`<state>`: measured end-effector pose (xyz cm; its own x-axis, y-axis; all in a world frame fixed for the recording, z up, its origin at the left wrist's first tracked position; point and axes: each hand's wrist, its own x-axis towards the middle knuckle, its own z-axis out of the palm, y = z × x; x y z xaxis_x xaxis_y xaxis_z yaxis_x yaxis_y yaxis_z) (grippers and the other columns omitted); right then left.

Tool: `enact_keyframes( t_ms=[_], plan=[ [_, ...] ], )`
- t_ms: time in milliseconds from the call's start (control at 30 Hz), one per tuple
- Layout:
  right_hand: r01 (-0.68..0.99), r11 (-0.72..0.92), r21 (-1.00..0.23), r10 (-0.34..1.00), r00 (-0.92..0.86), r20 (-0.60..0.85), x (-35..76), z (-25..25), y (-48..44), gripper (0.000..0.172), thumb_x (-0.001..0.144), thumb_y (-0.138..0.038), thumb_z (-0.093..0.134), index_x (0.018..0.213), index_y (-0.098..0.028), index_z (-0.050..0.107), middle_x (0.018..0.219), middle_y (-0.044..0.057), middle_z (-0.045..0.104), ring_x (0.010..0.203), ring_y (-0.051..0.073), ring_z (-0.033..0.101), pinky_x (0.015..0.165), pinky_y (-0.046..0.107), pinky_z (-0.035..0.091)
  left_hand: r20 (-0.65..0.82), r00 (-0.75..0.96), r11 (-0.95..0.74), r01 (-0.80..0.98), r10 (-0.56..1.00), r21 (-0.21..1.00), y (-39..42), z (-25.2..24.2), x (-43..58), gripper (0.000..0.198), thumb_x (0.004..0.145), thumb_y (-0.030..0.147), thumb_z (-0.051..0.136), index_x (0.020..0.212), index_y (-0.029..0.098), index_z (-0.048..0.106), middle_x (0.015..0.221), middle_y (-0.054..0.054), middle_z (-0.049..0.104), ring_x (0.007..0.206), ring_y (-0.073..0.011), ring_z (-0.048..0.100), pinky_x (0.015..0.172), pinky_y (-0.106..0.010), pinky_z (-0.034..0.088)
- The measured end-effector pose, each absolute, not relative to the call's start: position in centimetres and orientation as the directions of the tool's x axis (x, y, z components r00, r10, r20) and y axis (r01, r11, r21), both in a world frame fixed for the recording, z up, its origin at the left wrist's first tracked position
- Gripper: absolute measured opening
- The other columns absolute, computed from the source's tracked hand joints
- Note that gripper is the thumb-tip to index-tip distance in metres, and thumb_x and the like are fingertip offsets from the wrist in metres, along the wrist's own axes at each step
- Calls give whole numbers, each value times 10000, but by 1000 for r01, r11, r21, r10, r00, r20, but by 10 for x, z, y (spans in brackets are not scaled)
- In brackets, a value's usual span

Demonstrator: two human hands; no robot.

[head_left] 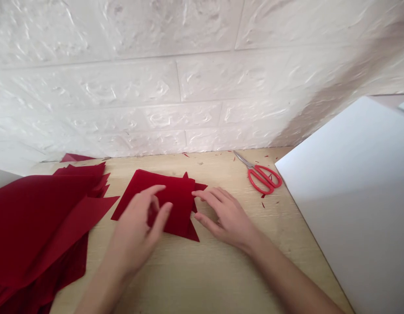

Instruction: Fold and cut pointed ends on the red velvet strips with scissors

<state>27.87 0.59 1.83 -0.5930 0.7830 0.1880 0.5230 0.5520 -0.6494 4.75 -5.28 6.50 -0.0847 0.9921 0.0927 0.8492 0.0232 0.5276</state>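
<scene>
A small stack of dark red, velvety sheets (175, 198) lies on the table before me, its layers slightly out of line. Pointed corners stick out on its right side. Over the left half of the stack is my left hand (139, 222), thumb and index finger spread apart with nothing between them. My right hand (224, 216) is at the stack's right edge. Its thumb and fingers are apart, and the fingertips are at or just above the sheet's edge; contact cannot be made out. The curled fingers of both hands are partly hidden.
A large heap of red sheets (41, 218) covers the table's left side. Scissors with red handles (262, 174) lie near the back right, blades partly open, among red scraps. A white panel (355, 187) stands at the right. A white brick-patterned wall (202, 83) closes the back.
</scene>
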Motion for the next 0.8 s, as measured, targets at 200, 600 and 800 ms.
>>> enact_keyframes(
  t_ms=[200, 600, 800],
  plan=[
    [550, 572, -608, 779, -597, 193, 274, 17, 4, 324, 1019, -417, 566, 1278, -239, 644, 1178, 104, 724, 1081, 266, 659, 976, 483, 532, 11, -322, 315, 933, 947, 173, -39, 49, -22, 673, 937, 641, 432, 1336, 125, 598, 1220, -244, 666, 1166, -449, 585, 886, -554, 519],
    [571, 667, -478, 737, -409, 538, 269, 26, -10, 814, 864, -574, 747, 1516, -224, 409, 1276, 189, 592, 1169, 357, 611, 945, 541, 586, -89, -531, 182, 125, 843, 975, -48, 77, 21, 327, 834, 476, 744, 1053, 255, 644, 988, 2, 738, 782, -182, 694, 647, -281, 595],
    [550, 704, -450, 690, -379, 617, 245, 52, -22, 626, 913, -313, 697, 1500, -335, 482, 1347, 146, 623, 1216, 366, 635, 1015, 585, 557, -148, -265, 136, -61, 953, 989, -54, 102, 80, 376, 926, 517, 638, 1220, 286, 605, 1059, -39, 738, 804, -184, 713, 667, -304, 620]
  ],
)
